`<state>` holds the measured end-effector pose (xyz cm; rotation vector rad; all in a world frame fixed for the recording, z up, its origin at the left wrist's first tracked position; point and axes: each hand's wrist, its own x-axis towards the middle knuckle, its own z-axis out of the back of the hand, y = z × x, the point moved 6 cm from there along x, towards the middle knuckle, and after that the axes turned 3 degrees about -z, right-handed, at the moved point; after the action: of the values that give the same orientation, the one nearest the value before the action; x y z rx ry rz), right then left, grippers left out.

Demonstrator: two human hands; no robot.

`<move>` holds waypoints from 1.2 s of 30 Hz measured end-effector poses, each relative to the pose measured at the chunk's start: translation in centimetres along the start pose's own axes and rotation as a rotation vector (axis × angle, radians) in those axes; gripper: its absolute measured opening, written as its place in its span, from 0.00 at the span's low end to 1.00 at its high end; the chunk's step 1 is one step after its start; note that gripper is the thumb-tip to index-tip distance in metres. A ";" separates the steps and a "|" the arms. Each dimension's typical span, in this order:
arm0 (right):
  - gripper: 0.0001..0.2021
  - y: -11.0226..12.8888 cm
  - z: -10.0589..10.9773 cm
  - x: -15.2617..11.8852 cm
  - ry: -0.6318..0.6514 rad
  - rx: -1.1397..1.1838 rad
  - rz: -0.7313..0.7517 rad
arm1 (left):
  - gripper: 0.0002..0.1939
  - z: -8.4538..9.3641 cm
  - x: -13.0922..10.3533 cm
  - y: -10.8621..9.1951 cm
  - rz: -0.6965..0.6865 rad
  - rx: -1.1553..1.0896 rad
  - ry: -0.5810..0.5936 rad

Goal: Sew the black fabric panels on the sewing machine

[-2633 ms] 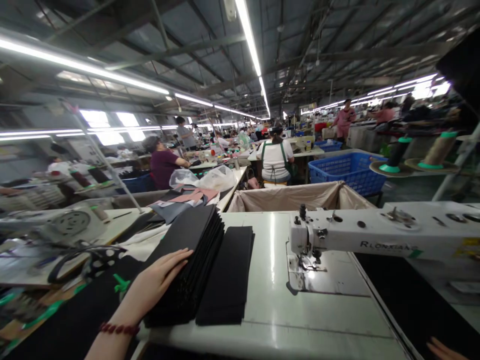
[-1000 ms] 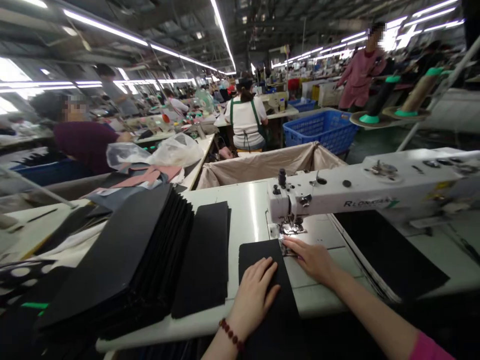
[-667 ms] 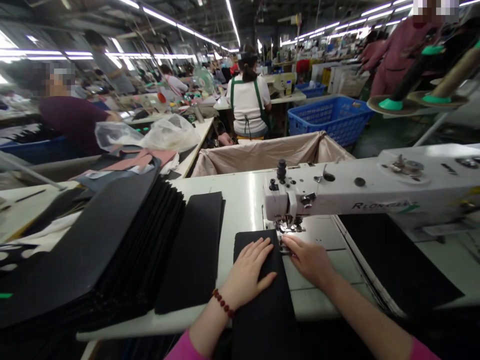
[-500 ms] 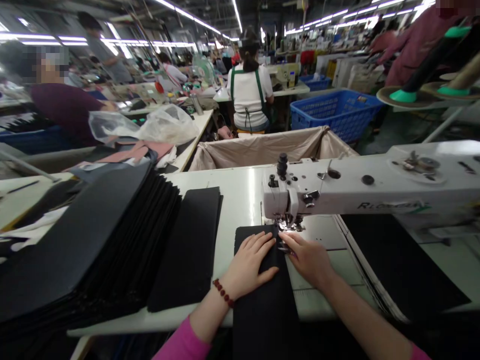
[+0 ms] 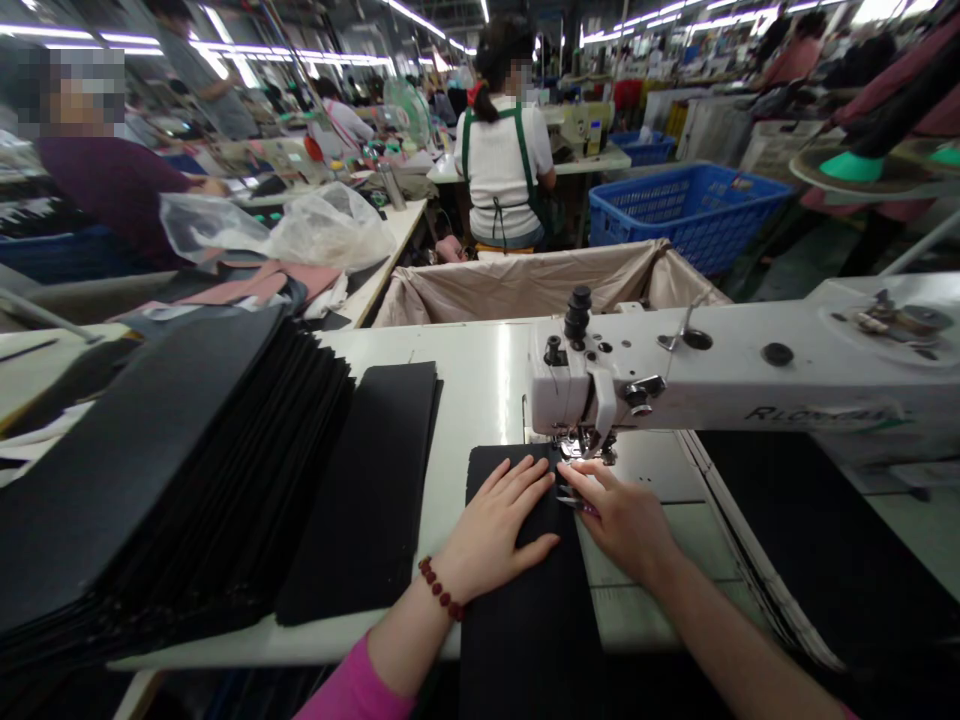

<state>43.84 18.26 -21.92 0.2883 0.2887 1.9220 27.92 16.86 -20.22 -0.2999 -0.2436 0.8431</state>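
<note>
A long black fabric panel (image 5: pixel 525 620) lies on the sewing table, its far right corner under the presser foot (image 5: pixel 574 447) of a white sewing machine (image 5: pixel 720 365). My left hand (image 5: pixel 499 525) rests flat on the panel, fingers stretched out and thumb apart. It holds nothing. At the panel's right edge, just in front of the presser foot, is my right hand (image 5: pixel 626 520). Its fingers are curled around thread snips (image 5: pixel 589 508), whose blades point left over the panel, while its index fingertip touches the panel's edge. The palm side of this hand is hidden.
A tall stack of black panels (image 5: pixel 172 450) stands at the left, with a smaller pile (image 5: pixel 367 480) beside it. More black panels (image 5: pixel 840 540) lie right of the needle area. Behind the table are a cloth-lined bin (image 5: pixel 525 290), a blue basket (image 5: pixel 682 215) and a seated person (image 5: pixel 499 170).
The view has shifted slightly, so the machine appears a little farther right. Both hands keep nearly the same place on the panel, and the snips show more clearly.
</note>
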 end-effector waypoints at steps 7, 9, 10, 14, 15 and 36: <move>0.27 0.0 0.0 0.0 0.004 -0.030 0.003 | 0.33 0.1 0.0 0.0 -0.003 -0.019 -0.019; 0.27 0.0 0.1 0.0 0.002 -0.030 -0.003 | 0.33 0.1 0.1 0.1 -0.003 -0.017 -0.013; 0.27 0.0 0.1 0.0 0.001 -0.030 -0.005 | 0.33 0.1 0.1 0.1 -0.003 -0.016 -0.013; 0.27 0.1 0.1 0.0 0.006 -0.029 -0.002 | 0.32 0.2 0.2 0.1 -0.003 -0.016 -0.020; 0.27 0.2 0.1 0.0 0.002 -0.029 -0.005 | 0.32 0.2 0.3 0.2 -0.001 -0.015 -0.020; 0.25 0.1 0.2 -0.1 -0.014 -0.042 0.005 | 0.23 0.5 0.1 0.7 -0.027 -0.030 -0.103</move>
<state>43.85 18.18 -21.75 0.2745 0.2387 1.9278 27.31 17.50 -19.99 -0.2812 -0.3557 0.8296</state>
